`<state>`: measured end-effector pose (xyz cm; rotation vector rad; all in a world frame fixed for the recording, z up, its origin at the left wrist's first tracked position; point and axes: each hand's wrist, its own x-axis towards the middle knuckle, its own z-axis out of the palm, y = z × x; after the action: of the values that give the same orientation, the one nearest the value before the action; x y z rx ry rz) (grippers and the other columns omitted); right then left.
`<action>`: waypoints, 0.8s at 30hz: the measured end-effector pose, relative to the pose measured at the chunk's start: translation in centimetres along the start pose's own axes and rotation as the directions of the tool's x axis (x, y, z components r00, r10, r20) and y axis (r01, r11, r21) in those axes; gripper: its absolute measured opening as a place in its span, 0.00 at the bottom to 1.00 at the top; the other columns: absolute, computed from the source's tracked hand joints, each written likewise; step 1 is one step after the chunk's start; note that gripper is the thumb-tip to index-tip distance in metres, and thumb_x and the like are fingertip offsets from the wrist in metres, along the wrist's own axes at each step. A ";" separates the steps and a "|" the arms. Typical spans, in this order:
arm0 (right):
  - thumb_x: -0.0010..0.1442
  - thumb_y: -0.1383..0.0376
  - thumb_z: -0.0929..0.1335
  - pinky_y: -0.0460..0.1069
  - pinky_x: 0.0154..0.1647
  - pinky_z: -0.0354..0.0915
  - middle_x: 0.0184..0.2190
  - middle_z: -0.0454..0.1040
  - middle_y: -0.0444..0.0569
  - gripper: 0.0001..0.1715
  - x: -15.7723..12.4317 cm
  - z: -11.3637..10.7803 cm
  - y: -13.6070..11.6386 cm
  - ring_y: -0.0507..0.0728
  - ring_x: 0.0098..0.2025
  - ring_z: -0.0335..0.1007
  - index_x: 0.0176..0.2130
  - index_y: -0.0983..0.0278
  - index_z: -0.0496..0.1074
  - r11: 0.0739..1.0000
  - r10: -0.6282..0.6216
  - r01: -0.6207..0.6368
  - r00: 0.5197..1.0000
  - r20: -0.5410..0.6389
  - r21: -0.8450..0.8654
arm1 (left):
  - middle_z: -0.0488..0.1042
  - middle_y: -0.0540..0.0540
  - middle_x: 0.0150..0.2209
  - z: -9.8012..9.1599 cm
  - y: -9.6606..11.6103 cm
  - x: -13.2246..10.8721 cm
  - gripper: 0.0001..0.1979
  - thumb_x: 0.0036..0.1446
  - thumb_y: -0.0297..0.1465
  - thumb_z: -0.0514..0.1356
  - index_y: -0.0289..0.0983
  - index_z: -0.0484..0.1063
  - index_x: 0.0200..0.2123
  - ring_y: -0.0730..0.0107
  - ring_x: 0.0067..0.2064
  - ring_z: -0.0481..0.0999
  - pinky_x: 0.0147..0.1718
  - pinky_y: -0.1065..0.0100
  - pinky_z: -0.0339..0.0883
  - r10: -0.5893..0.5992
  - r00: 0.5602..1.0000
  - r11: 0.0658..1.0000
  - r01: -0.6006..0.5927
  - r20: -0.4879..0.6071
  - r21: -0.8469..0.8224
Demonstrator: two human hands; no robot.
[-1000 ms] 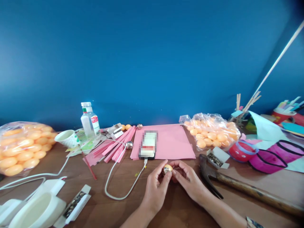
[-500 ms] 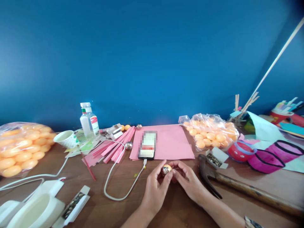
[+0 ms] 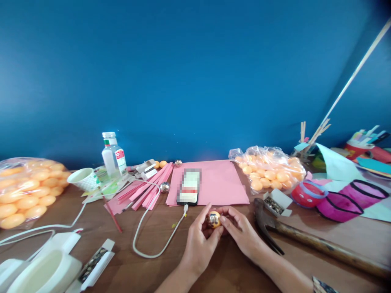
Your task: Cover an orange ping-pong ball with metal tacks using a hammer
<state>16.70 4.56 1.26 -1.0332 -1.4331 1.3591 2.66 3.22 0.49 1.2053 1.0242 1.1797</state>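
A small orange ball with a shiny silver piece on it [image 3: 214, 219] is pinched between the fingertips of both my hands, just above the wooden table [image 3: 146, 268]. My left hand [image 3: 200, 240] grips it from the left, thumb and fingers curled round it. My right hand [image 3: 241, 232] closes on it from the right. A phone [image 3: 188, 188] on a white cable [image 3: 146, 240] lies on pink paper [image 3: 220, 181] just beyond them.
A hammer [image 3: 305, 238] lies to the right of my hands, beside an open box of small metal pieces [image 3: 276, 203]. Bags of orange balls sit at the far left [image 3: 27, 191] and back right [image 3: 269, 169]. A bottle [image 3: 112, 154], paper cup [image 3: 81, 178], pink strips [image 3: 146, 187] and pink paper rings [image 3: 345, 201] crowd the back.
The ball has turned a little between my fingers, showing more of its shiny piece. Both hands stay in nearly the same place.
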 end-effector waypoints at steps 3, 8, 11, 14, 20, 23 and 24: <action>0.59 0.59 0.63 0.49 0.40 0.66 0.38 0.73 0.49 0.14 0.0 0.0 0.0 0.56 0.39 0.69 0.44 0.62 0.68 1.000 0.007 -0.007 1.000 0.004 0.014 | 0.70 0.41 0.50 0.1 0.1 0.0 0.29 0.50 0.28 0.60 0.37 0.57 0.56 0.61 0.48 0.72 0.45 0.63 0.68 0.005 1.000 0.999 -0.004 0.015 -0.032; 0.60 0.58 0.62 0.49 0.39 0.66 0.37 0.72 0.49 0.15 0.1 -0.1 0.2 0.55 0.37 0.68 0.45 0.62 0.68 1.000 0.012 -0.012 1.000 0.002 0.025 | 0.70 0.41 0.51 0.0 -0.3 0.0 0.28 0.51 0.28 0.59 0.37 0.58 0.56 0.61 0.49 0.71 0.46 0.63 0.68 0.011 1.000 1.000 -0.010 0.014 -0.018; 0.60 0.58 0.62 0.47 0.35 0.66 0.36 0.72 0.49 0.16 0.1 -0.1 0.4 0.54 0.35 0.67 0.45 0.63 0.67 1.000 0.024 -0.024 1.000 0.006 0.014 | 0.70 0.41 0.51 -0.1 -0.6 0.0 0.26 0.51 0.29 0.58 0.36 0.60 0.55 0.62 0.49 0.71 0.47 0.63 0.67 0.023 1.000 0.999 -0.022 -0.009 0.033; 0.60 0.58 0.62 0.46 0.33 0.65 0.34 0.72 0.48 0.16 0.1 -0.1 0.5 0.53 0.33 0.66 0.44 0.63 0.68 1.000 0.019 -0.019 1.000 0.010 0.005 | 0.71 0.41 0.50 -0.2 -0.8 0.1 0.24 0.51 0.29 0.59 0.35 0.62 0.53 0.62 0.48 0.72 0.47 0.63 0.66 0.033 0.999 0.996 -0.030 -0.041 0.078; 0.60 0.58 0.63 0.45 0.31 0.64 0.33 0.71 0.47 0.15 0.1 -0.1 0.6 0.52 0.31 0.65 0.43 0.64 0.68 1.000 0.002 -0.002 1.000 0.020 -0.013 | 0.73 0.41 0.47 -0.3 -0.7 0.2 0.22 0.51 0.31 0.59 0.35 0.65 0.50 0.62 0.46 0.73 0.45 0.63 0.67 0.035 0.998 0.993 -0.028 -0.055 0.116; 0.60 0.58 0.63 0.45 0.30 0.64 0.32 0.71 0.47 0.15 0.1 -0.1 1.0 0.51 0.29 0.65 0.43 0.65 0.68 1.000 -0.003 0.003 1.000 0.007 -0.014 | 0.74 0.41 0.45 -0.4 -0.8 0.3 0.21 0.50 0.32 0.60 0.35 0.66 0.49 0.61 0.45 0.74 0.44 0.63 0.67 0.041 0.997 0.990 -0.032 -0.065 0.137; 0.60 0.58 0.62 0.45 0.29 0.64 0.32 0.71 0.47 0.15 0.2 -0.1 1.2 0.51 0.29 0.65 0.43 0.65 0.68 1.000 -0.004 0.004 1.000 0.003 -0.015 | 0.74 0.41 0.45 -0.4 -0.9 0.3 0.21 0.50 0.32 0.60 0.35 0.66 0.49 0.61 0.44 0.74 0.43 0.63 0.68 0.037 0.997 0.990 -0.028 -0.063 0.140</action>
<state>16.78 4.82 0.06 -1.0378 -1.4485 1.3495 2.42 3.58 -0.40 1.3038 1.1559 1.1956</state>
